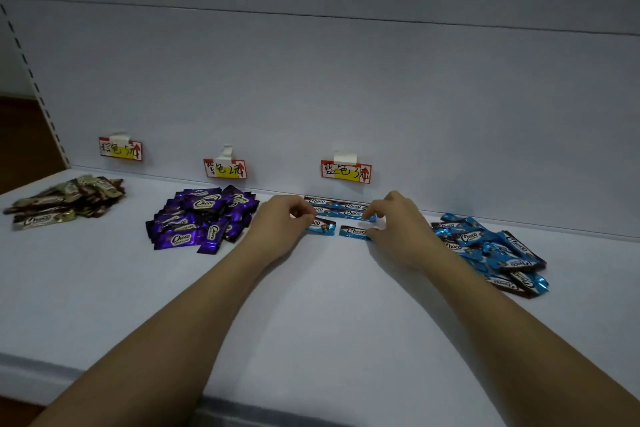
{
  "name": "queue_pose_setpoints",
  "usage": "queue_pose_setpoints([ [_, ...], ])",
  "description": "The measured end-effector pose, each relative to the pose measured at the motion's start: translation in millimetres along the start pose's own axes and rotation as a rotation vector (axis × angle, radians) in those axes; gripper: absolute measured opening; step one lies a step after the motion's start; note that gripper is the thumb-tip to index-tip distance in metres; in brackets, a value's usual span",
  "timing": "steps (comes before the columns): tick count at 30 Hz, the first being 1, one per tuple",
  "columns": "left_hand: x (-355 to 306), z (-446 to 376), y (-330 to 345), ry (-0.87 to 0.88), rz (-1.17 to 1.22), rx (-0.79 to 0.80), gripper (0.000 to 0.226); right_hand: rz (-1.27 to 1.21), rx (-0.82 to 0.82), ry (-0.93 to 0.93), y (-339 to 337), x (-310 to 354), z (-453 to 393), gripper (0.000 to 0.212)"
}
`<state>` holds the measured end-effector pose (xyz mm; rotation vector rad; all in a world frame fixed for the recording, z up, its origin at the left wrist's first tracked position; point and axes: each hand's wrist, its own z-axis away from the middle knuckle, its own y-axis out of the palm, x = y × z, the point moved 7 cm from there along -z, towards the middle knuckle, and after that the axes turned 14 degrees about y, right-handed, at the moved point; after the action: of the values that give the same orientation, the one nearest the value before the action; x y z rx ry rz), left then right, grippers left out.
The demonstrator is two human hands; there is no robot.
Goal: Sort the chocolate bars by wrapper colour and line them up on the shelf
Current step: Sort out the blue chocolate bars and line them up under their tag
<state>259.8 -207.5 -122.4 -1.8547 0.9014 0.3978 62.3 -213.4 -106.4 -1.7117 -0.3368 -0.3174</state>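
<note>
On the white shelf (311,305), several blue-wrapped chocolate bars lie in rows (341,210) below the blue price tag (346,172). My left hand (282,222) pinches the left end of a blue bar (323,226) in the front row. My right hand (398,225) pinches the right end of a second blue bar (355,231) beside it. A loose heap of blue bars (495,250) lies to the right. A purple heap (202,218) lies left of my hands, and a green-brown heap (65,201) sits at the far left.
Two more taped price tags hang on the back wall: one (120,149) above the green-brown heap, one (225,168) above the purple heap. A slotted shelf upright (34,80) runs along the left. The shelf's front edge (242,406) is near my elbows.
</note>
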Motion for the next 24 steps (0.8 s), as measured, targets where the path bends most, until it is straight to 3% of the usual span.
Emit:
queue_pose_setpoints([
  [4,-1.8,-2.6,8.4,0.043,-0.166,0.015,0.012,0.007,0.004,-0.109,-8.5,13.9,11.1,0.025],
  [8,-6.1,0.2,5.5,0.079,-0.317,0.076,0.019,0.148,0.108,-0.189,5.7,26.3,23.5,0.027],
  [13,-26.1,25.1,22.0,0.193,-0.501,0.338,0.036,0.244,0.219,-0.188,20.7,18.3,32.4,0.029],
  [16,-35.2,29.6,26.3,0.23,-0.619,0.386,0.042,0.264,0.233,-0.206,24.9,19.3,36.7,0.034],
  [24,-30.4,28.3,33.5,0.225,-0.585,0.426,0.047,0.174,0.259,-0.158,24.0,13.7,30.5,0.043],
])
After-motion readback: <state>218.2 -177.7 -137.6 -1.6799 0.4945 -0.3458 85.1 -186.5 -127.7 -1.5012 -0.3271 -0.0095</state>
